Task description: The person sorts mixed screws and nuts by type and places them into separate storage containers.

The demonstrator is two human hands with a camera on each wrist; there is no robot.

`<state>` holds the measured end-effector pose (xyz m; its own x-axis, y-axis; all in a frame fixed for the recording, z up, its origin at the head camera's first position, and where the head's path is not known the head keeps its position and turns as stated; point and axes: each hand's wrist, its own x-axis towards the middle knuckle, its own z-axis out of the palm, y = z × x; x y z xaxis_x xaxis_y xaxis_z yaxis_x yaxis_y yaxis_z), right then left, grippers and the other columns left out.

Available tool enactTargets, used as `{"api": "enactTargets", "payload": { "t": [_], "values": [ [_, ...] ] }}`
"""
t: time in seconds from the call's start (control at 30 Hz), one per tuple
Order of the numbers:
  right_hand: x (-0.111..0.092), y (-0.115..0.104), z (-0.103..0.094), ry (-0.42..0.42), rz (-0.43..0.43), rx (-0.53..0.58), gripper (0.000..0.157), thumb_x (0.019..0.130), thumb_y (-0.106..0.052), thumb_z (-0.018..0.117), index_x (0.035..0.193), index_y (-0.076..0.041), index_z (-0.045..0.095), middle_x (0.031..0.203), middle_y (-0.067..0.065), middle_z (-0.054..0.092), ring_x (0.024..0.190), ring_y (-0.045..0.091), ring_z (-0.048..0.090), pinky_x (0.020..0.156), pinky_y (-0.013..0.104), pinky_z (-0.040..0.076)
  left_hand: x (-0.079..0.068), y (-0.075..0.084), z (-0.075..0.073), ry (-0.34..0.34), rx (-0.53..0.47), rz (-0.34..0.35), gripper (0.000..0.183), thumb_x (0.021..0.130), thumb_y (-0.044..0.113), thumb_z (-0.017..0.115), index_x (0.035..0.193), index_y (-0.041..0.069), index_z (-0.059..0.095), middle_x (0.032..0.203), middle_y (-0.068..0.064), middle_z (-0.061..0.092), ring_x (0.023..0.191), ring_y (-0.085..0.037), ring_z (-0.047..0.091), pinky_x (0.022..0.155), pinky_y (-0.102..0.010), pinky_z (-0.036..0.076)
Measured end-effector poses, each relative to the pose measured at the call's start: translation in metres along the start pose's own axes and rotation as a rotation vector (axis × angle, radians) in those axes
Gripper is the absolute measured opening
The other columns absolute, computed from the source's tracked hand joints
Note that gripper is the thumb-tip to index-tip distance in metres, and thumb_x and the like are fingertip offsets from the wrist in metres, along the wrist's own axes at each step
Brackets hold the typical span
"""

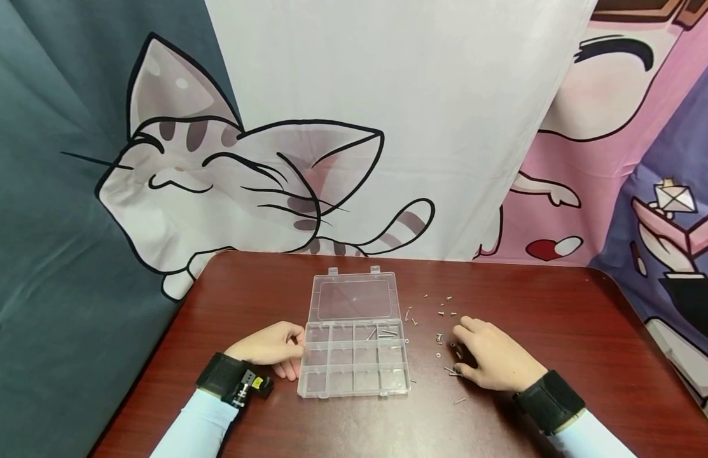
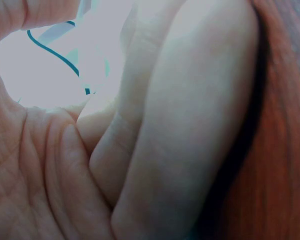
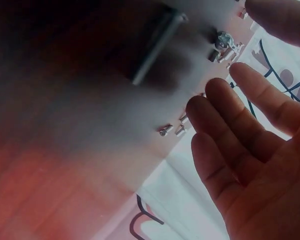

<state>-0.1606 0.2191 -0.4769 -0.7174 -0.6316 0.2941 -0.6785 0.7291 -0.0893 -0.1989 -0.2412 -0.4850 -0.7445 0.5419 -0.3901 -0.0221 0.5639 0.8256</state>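
Two hands are well apart. At left, the left hand (image 1: 270, 348) is at the left edge of a clear compartment box (image 1: 354, 380), its lid (image 1: 355, 300) open on the far side; I cannot tell whether the fingers pinch it. Long screws (image 1: 388, 334) lie in far-right compartments. Farther right, loose screws (image 1: 459, 401) and nuts (image 1: 438, 355) dot the table (image 1: 537, 305) near the right hand (image 1: 493, 356), fingers loosely bent.

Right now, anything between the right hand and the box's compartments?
Nothing tall: only small metal parts lie on the table between the right hand and the box, whose lid is open on the far side.
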Motion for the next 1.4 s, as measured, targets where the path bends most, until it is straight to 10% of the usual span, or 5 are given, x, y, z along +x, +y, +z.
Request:
{"api": "enactTargets", "payload": {
  "t": [0.93,1.4],
  "values": [
    [-0.019,-0.033,0.008,0.048,-0.049,0.166,0.028,0.067,-0.015,0.078,0.074,-0.028,0.054,0.075,-0.020,0.043,0.065,-0.007,0.037,0.058,0.012,0.035,0.003,-0.005,0.000,-0.003,0.019,-0.002,0.017,0.090,0.020,0.057,0.089,0.003,0.053,0.068,-0.012,0.069,0.059,-0.025,0.069,0.052,-0.038,0.055],
    [0.018,-0.040,0.004,0.075,-0.032,0.104,0.030,0.059,-0.017,0.071,0.066,-0.028,0.043,0.064,-0.021,0.036,0.056,-0.002,0.035,0.051,0.019,0.032,0.000,-0.002,0.001,0.002,0.002,0.005,0.019,0.090,0.021,0.059,0.090,0.003,0.053,0.068,-0.012,0.069,0.059,-0.025,0.069,0.052,-0.038,0.055]
  ]
}}
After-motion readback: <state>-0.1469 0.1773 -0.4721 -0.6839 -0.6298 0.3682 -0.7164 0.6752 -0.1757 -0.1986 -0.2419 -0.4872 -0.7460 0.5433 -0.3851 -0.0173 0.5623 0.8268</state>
